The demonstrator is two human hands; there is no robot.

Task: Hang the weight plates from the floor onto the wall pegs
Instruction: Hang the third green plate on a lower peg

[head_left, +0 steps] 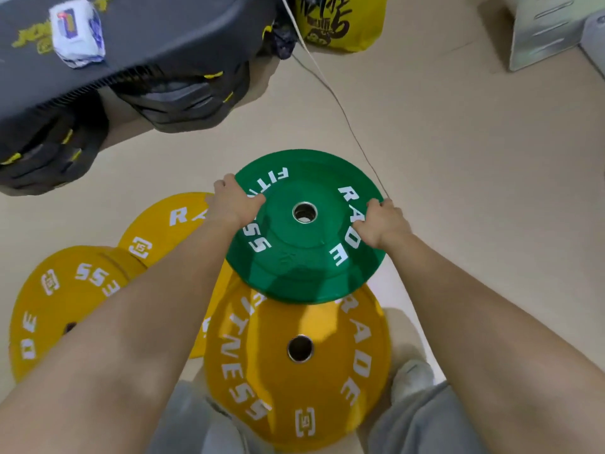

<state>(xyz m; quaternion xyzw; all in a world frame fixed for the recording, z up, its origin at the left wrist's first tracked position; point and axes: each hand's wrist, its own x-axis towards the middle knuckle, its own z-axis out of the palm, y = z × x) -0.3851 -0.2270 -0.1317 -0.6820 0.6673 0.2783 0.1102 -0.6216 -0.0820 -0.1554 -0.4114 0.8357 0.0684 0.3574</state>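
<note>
Beige flooring (458, 158) carries three yellow plates. Over the nearest yellow plate (294, 371), left hand (234, 203) and right hand (381, 224) clamp opposite rims of the green weight plate (304, 250). A slip would likely drop it toward the socked foot (411, 376).

My two forearms run bare, no sleeves, watch or rings on the left hand (234, 201) or right hand (379, 224). At six o'clock I wear loose grey trousers (422, 421); a pale grey sock (411, 376) shows at five o'clock.
</note>
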